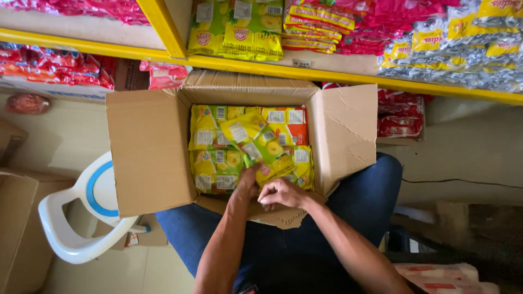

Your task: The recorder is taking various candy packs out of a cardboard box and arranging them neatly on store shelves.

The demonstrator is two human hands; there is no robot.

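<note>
two yellow-edged shelves (327,73) of snack packets (239,27) above pale floor (65,136)

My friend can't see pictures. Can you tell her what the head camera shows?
A person's left hand and right hand reach into an open brown cardboard box on their lap, touching a yellow-green plastic snack packet atop more packets. A yellow-edged shelf of snack packs stands behind, and a white plastic chair stands to the left.

box (147,147) open on top | flaps fence sides | shelf edge (327,73) behind
</note>
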